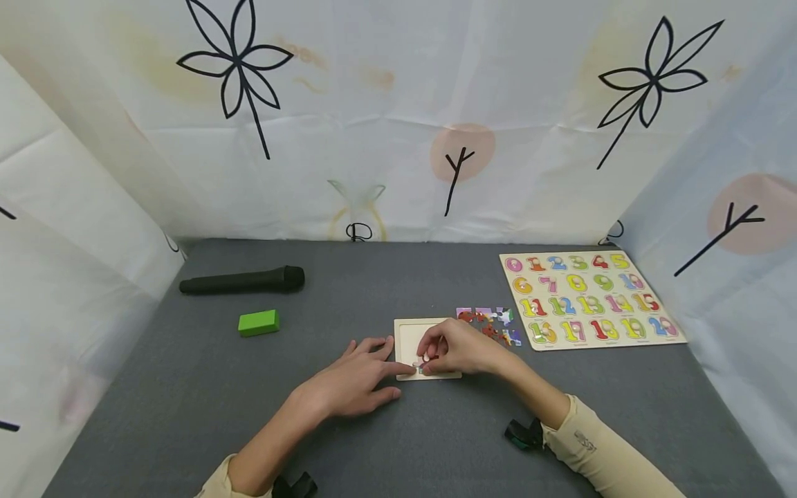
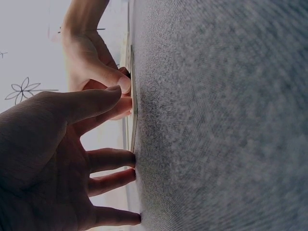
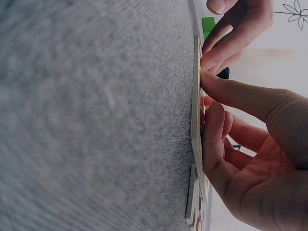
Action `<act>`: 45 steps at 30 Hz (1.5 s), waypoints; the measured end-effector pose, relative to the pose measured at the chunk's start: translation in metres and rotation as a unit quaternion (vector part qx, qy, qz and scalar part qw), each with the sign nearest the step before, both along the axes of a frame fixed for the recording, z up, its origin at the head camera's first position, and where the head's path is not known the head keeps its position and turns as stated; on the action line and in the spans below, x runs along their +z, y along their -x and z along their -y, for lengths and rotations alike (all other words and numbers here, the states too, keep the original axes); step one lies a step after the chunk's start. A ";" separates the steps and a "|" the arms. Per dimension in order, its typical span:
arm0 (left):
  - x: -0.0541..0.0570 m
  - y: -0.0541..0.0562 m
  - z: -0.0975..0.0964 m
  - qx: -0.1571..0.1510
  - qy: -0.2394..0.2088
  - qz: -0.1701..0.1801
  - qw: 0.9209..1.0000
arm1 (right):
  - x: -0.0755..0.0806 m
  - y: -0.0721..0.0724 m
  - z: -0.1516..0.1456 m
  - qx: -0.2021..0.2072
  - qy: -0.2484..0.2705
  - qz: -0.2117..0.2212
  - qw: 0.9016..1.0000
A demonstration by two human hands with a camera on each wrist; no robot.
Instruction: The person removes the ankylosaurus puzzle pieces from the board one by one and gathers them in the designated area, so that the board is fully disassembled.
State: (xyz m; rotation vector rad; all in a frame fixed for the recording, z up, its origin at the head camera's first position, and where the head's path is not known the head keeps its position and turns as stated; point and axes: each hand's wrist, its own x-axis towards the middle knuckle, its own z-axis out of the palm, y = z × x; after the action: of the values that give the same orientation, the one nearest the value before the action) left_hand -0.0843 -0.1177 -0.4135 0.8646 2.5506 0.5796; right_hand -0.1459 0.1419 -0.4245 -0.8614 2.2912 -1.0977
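A small square wooden puzzle tray (image 1: 407, 339) lies on the table in front of the person. The left hand (image 1: 358, 379) rests beside it with spread, fairly straight fingers, its index fingertip on the tray's lower left part. Over the tray, the right hand (image 1: 463, 349) has its fingers curled and pinches a small jigsaw piece (image 1: 426, 358), mostly hidden, low in the tray. In the right wrist view the right thumb (image 3: 231, 94) touches the tray close to the left fingertip. Several loose jigsaw pieces (image 1: 490, 332) lie right of the tray, partly behind the right hand.
A number puzzle board (image 1: 591, 301) lies at the back right. At the left are a black microphone (image 1: 243, 281) and a green block (image 1: 258, 323). White printed cloth (image 1: 386, 104) hangs behind and on both sides of the grey table (image 1: 187, 387).
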 end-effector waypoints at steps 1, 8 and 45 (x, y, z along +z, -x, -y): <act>0.000 0.000 0.000 0.000 0.000 0.001 1.000 | 0.000 0.000 0.000 -0.002 0.001 0.004 1.000; -0.001 0.002 0.002 -0.002 -0.007 0.004 1.000 | -0.001 0.003 -0.001 0.002 0.007 0.017 1.000; -0.002 0.005 0.006 -0.005 -0.031 0.026 0.999 | -0.005 -0.002 -0.004 -0.002 -0.004 -0.001 1.000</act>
State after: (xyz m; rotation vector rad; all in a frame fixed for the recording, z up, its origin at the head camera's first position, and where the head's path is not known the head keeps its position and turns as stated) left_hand -0.0896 -0.1240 -0.4155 0.8723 2.4927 0.6723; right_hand -0.1443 0.1463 -0.4298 -0.8558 2.2974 -1.0895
